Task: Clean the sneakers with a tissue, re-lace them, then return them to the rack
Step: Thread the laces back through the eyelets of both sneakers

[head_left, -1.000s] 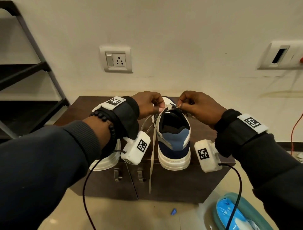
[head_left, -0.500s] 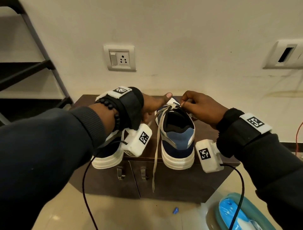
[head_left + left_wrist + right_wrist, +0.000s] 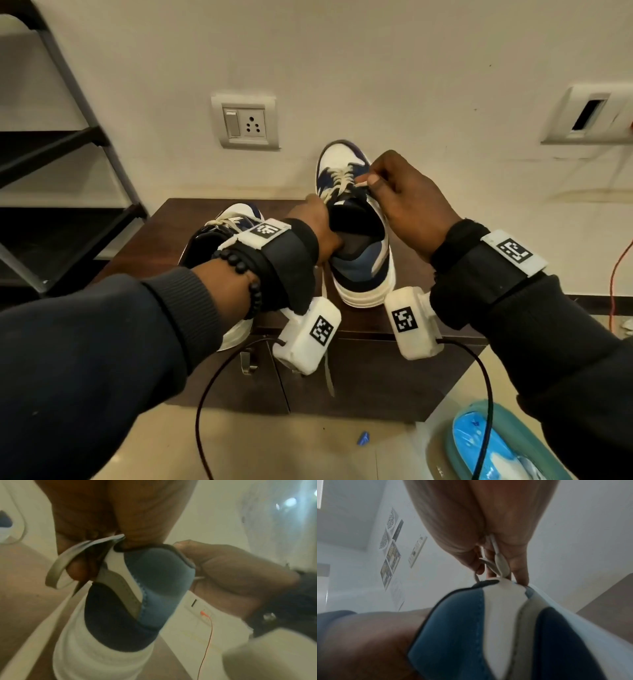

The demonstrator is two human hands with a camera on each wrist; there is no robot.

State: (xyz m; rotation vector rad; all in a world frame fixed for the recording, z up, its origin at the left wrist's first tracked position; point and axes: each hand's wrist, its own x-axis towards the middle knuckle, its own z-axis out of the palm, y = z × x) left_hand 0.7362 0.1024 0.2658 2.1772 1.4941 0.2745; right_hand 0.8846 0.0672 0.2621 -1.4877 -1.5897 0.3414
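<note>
A navy, blue and white sneaker (image 3: pixel 359 260) stands on the dark cabinet (image 3: pixel 376 377), heel toward me and toe raised toward the wall. My left hand (image 3: pixel 320 222) grips its collar on the left side; in the left wrist view a loop of cream lace (image 3: pixel 68 561) lies against those fingers. My right hand (image 3: pixel 371 180) pinches the lace end (image 3: pixel 498 561) at the upper right eyelets. One lace tail (image 3: pixel 329 370) hangs over the cabinet front. The second sneaker (image 3: pixel 236 216) sits to the left, half hidden by my left wrist.
A black shoe rack (image 3: pixel 68 154) stands at the left. The wall holds a socket plate (image 3: pixel 245 121) and another plate (image 3: pixel 589 116). A teal basin (image 3: pixel 520 421) with a blue packet sits on the floor at lower right, beside an orange wire (image 3: pixel 616 281).
The sneaker has tipped toe-up and sits further from me. My left hand left the lace and took the collar. My right hand moved forward, still pinching the lace.
</note>
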